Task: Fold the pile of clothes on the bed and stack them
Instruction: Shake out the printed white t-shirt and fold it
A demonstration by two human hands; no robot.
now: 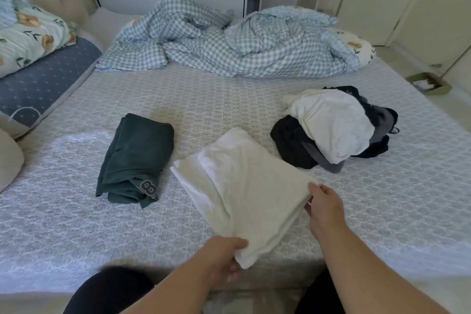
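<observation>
1. While it lies on the bed point(229, 99), the folded white garment point(242, 191) runs its long axis from near-right to far-left.
2. Left hand point(224, 260) pinches its near corner.
3. Right hand point(325, 205) pinches its right corner.

A folded white cotton garment point(242, 186) sits lifted at its near edge, front and centre on the bed. Left of it lies a folded dark green top point(135, 158) (number patch showing). Right, apart, a rumpled black-and-white unfolded pile point(334, 125).
</observation>
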